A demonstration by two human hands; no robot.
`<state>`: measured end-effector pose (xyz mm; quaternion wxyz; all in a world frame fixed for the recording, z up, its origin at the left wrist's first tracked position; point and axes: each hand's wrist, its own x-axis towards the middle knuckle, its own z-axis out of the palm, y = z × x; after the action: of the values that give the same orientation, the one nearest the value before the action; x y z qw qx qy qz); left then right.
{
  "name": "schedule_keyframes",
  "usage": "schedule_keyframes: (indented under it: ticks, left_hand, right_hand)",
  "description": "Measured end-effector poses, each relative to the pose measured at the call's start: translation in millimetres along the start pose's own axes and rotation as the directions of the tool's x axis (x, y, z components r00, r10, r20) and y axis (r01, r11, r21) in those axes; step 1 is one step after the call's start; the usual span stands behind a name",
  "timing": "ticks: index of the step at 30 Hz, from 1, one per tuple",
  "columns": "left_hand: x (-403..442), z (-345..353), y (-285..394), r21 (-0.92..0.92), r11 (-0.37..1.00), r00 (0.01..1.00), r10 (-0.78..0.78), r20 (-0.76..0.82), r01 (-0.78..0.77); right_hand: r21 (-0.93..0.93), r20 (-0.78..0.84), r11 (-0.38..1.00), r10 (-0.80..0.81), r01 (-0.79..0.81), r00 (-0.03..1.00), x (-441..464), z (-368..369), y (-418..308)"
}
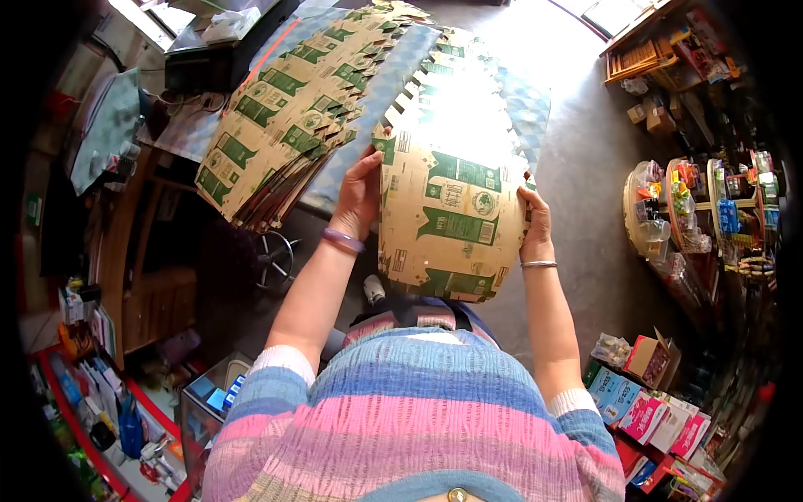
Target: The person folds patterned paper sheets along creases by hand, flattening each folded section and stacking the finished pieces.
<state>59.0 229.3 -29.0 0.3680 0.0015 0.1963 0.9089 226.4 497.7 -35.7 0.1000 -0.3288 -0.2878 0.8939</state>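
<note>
A large printed cardboard sheet [406, 213], brown with green box patterns and notched sides, stretches in front of me, its near end bowed down toward my waist. My left hand [360, 191] grips its left edge, thumb on top. On the opposite edge, my right hand [536, 219] holds the sheet with the fingers mostly hidden behind it. Strong glare washes out the sheet's far part. To the left, a thick stack of similar cardboard sheets [280, 105] lies fanned out, with jagged edges.
The sheets lie over a table with a blue checked cover [385, 79]. Below it at left is a wheeled chair base [274, 255]. Shelves of packaged goods [698, 205] stand at right, with boxes [644, 410] lower down. A glass case [201, 410] is near my left side.
</note>
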Motion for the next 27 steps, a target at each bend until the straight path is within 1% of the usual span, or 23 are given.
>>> schedule_keyframes:
  ticks: [1, 4, 7, 10, 13, 15, 16, 17, 18, 19, 20, 21, 22, 23, 25, 26, 27]
  left_hand:
    - [0.8, -0.3, -0.5, -0.006, 1.0, 1.0, 0.006, -0.001, -0.006]
    - [3.4, -5.2, -2.8, -0.026, 1.0, 1.0, 0.01, 0.003, -0.01]
    - [4.0, -10.2, -3.8, -0.045, 0.999, 1.0, -0.002, 0.018, 0.003]
    - [4.7, -14.5, -6.9, -0.07, 0.997, 1.0, 0.008, 0.026, -0.006]
    - [3.7, -24.0, -8.7, -0.105, 0.994, 1.0, 0.01, 0.029, -0.007]
    - [2.4, -27.7, -9.5, -0.127, 0.991, 0.999, -0.038, 0.019, 0.04]
    - [-5.2, -11.6, -9.3, -0.14, 0.989, 0.996, -0.046, 0.082, 0.057]
    - [-5.9, -9.3, -8.8, -0.154, 0.986, 0.994, -0.045, 0.103, 0.06]
    - [-5.9, -6.5, -9.8, -0.169, 0.984, 0.991, -0.042, 0.124, 0.062]
    - [-8.9, 5.9, -11.3, -0.199, 0.979, 0.986, -0.015, 0.163, 0.048]
    - [-5.0, 2.0, -13.2, -0.197, 0.978, 0.983, -0.03, 0.179, 0.066]
    - [-1.3, -6.2, -12.0, -0.192, 0.978, 0.981, -0.04, 0.191, 0.077]
    - [-0.6, -6.5, -9.9, -0.185, 0.979, 0.979, -0.045, 0.199, 0.082]
    - [-1.5, -7.8, -9.8, -0.18, 0.981, 0.985, -0.044, 0.165, 0.074]
    - [-1.0, -10.0, -13.8, -0.222, 0.973, 0.984, -0.021, 0.177, 0.061]
    - [-0.5, -8.7, -14.7, -0.239, 0.97, 0.984, -0.005, 0.18, 0.049]
    - [0.2, -8.2, -15.5, -0.236, 0.97, 0.977, -0.003, 0.213, 0.054]
  right_hand:
    - [0.006, -0.047, 1.0, -0.017, 0.017, 0.999, -2.8, 3.9, 2.0]
    - [0.087, 0.031, 0.996, -0.024, 0.021, 0.999, -0.3, -0.5, 4.4]
    - [0.111, -0.001, 0.983, -0.144, 0.143, 0.99, 2.5, -2.3, 10.1]
    - [0.291, 0.147, 0.957, -0.062, 0.016, 0.987, 4.0, -15.3, 4.1]
    - [0.327, 0.396, 0.945, -0.155, 0.019, 0.905, -7.8, -8.9, 1.8]
    - [0.322, 0.394, 0.946, -0.172, 0.04, 0.903, -12.7, -1.1, 1.5]
    - [0.32, 0.386, 0.945, -0.189, 0.061, 0.903, -13.3, 0.6, -0.4]
    - [0.332, 0.415, 0.942, -0.193, 0.05, 0.889, -7.3, -6.1, 1.1]
    - [0.339, 0.369, 0.94, -0.178, 0.047, 0.912, -2.2, -12.8, 3.2]
    - [0.32, 0.375, 0.944, -0.205, 0.082, 0.904, 2.2, -16.6, 4.6]
    - [0.301, 0.385, 0.947, -0.228, 0.112, 0.894, 6.3, -19.9, 5.6]
    - [0.322, 0.478, 0.943, -0.239, 0.084, 0.845, 9.1, -23.3, 6.2]
    - [0.334, 0.448, 0.937, -0.255, 0.104, 0.857, 4.4, -20.9, 4.9]
    - [0.347, 0.421, 0.931, -0.265, 0.116, 0.868, -0.4, -17.5, 4.9]
    - [0.373, 0.386, 0.922, -0.255, 0.103, 0.886, -1.3, -13.5, 8.1]
    - [0.336, 0.32, 0.929, -0.266, 0.154, 0.909, 1.8, -14.5, 7.1]
    - [0.336, 0.357, 0.932, -0.258, 0.134, 0.898, 2.5, -16.9, 6.9]
